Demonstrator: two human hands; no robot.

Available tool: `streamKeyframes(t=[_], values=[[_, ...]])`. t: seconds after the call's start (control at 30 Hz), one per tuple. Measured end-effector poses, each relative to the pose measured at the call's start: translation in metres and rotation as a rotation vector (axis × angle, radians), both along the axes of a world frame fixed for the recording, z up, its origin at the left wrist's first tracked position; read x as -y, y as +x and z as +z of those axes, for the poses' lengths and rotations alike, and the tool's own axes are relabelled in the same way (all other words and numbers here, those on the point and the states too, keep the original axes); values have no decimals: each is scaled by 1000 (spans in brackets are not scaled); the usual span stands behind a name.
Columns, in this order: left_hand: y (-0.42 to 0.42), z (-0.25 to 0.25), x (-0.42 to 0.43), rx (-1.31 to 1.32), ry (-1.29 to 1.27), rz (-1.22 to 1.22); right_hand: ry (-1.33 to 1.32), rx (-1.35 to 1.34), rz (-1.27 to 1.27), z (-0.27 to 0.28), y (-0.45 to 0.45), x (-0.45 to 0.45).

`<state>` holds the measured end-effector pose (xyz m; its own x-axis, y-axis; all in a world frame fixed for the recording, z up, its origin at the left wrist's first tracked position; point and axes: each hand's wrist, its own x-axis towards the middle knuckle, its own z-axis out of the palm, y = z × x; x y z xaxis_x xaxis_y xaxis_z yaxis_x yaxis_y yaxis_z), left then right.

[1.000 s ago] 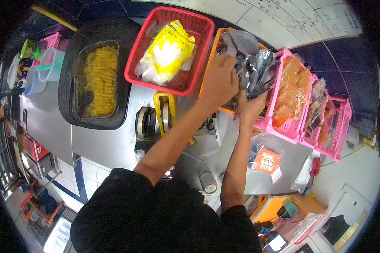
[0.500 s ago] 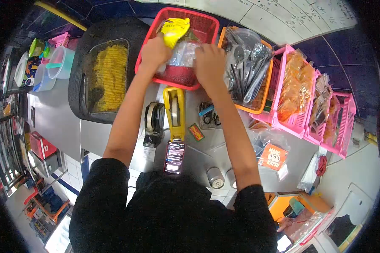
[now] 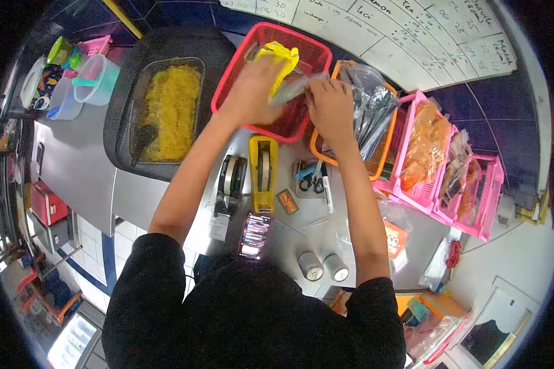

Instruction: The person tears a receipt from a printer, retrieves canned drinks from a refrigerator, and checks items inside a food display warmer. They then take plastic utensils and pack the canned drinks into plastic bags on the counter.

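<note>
Above the red basket (image 3: 223, 92), my right hand (image 3: 332, 114) has its fingers closed on a clear plastic bag (image 3: 297, 88). The bag reaches across toward my left hand (image 3: 252, 92), which is smeared by motion over the basket's left side. Its fingers cannot be made out, so whether it grips the bag's other end is unclear. A crumpled yellow packet (image 3: 286, 55) shows just beyond my left hand, inside the basket.
An orange basket (image 3: 317, 147) of black plastic cutlery stands to the right, beside pink baskets (image 3: 406, 178) of packed sachets. Nearer me are a yellow tape dispenser (image 3: 263, 200), a black tape dispenser (image 3: 231, 178), a phone (image 3: 255, 237) and two cans (image 3: 311, 265). A mesh-covered tray (image 3: 169, 114) sits left.
The clear plastic bag has come up from the basket, drawn toward the right by my right hand. My left hand has moved over the basket's left side. The whole view has shifted slightly.
</note>
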<state>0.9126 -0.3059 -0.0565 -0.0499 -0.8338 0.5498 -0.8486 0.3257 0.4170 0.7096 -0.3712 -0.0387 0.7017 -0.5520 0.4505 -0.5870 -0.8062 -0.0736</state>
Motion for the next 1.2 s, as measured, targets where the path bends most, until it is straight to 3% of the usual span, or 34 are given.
streamKeyframes(t=[0.1, 0.23, 0.27, 0.4, 0.5, 0.63, 0.83, 1.03, 1.2], values=[[-30, -8, -9, 82, 48, -194, -1, 107, 79, 19, -19, -21], [-45, -7, -6, -191, 348, -259, 160, 289, -46, 40, -44, -48], [-51, -5, -10, -285, 240, -223, 173, 244, -93, 47, -54, -49], [-55, 18, -2, -287, 269, -334, 106, 259, -73, 60, -86, -41], [-66, 37, 12, -384, 146, -444, 19, 250, -134, 81, -100, -48], [-92, 50, 26, -202, -126, -475, -125, 251, -216, 96, -117, -69], [-119, -14, 32, -230, 132, -590, 4, 217, -236, 49, -140, -100], [-121, -14, 23, -153, 130, -586, 43, 344, -326, 31, -140, -113], [-118, -2, 20, -94, 113, -579, 11, 221, -291, 39, -136, -100]])
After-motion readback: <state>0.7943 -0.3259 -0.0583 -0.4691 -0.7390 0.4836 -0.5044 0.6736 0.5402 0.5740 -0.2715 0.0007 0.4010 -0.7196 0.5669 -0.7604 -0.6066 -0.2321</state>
